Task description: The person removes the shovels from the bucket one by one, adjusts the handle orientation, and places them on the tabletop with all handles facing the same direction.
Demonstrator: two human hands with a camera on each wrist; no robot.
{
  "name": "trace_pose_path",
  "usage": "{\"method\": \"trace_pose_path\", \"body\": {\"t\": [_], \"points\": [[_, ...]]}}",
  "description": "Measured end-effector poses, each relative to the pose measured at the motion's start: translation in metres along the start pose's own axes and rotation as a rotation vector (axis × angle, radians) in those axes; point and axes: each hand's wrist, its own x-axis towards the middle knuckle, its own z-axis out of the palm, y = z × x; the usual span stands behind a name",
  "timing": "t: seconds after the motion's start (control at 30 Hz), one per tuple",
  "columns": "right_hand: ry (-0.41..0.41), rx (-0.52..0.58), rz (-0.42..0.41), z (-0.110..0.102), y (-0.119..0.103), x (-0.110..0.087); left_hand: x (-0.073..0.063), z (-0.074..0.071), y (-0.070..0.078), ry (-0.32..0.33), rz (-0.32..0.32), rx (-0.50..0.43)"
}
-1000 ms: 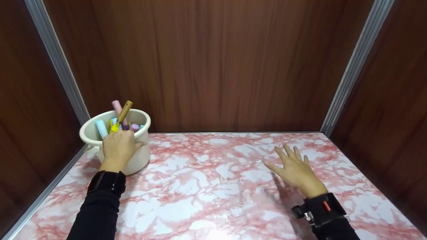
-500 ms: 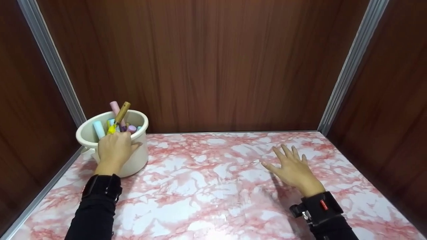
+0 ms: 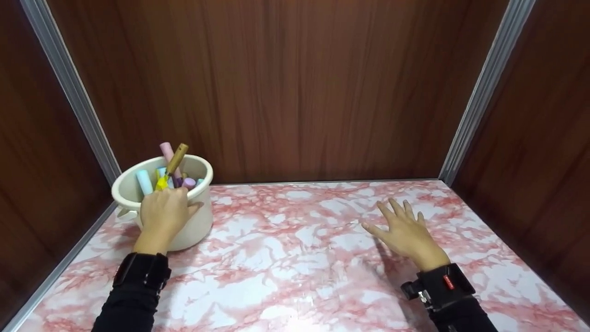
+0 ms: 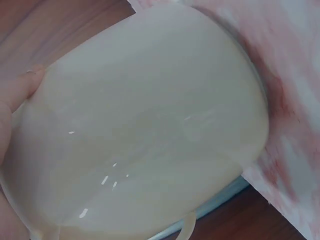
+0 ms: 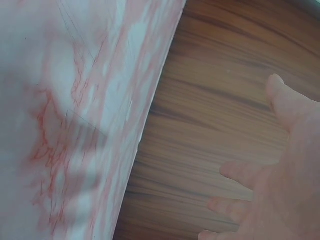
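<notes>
A cream plastic bucket (image 3: pixel 198 226) stands at the left rear of the table. My left hand (image 3: pixel 163 212) grips its near rim, the fingers over the edge into the bucket and the thumb along the outside wall. In the left wrist view the bucket's smooth side (image 4: pixel 150 120) fills most of the picture. Several tools or sticks poke up inside: a brown wooden handle (image 3: pixel 177 159) with a yellow part below it, a pink rod (image 3: pixel 166 148), a light blue cylinder (image 3: pixel 144 181) and a purple end (image 3: pixel 189 182). My right hand (image 3: pixel 405 235) hovers over the table's right side, fingers spread, holding nothing.
The table (image 3: pixel 286 258) has a pink and white marbled top. Dark wooden panels enclose it at the back (image 3: pixel 286 92) and on both sides, with grey metal strips (image 3: pixel 481 87) in the corners. A small side lug (image 3: pixel 127 215) juts from the bucket's left.
The bucket, with my left hand on its rim, has shifted slightly right and toward me over the last half second. My right hand stays nearly in place.
</notes>
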Motion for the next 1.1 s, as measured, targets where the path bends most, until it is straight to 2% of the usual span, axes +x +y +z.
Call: {"method": "trace_pose_path", "body": {"t": [0.4, 0.87, 1.1], "points": [[0.017, -0.007, -0.010, 0.001, -0.001, -0.001, -0.012, -0.005, 0.027, 0.046, 0.049, 0.015], [0.000, 0.009, -0.004, 0.002, -0.006, 0.001, -0.024, -0.010, 0.052, 0.102, 0.109, 0.009], [0.000, -0.004, -0.008, 0.002, -0.007, 0.000, -0.032, -0.014, 0.069, 0.150, 0.147, -0.010]]}}
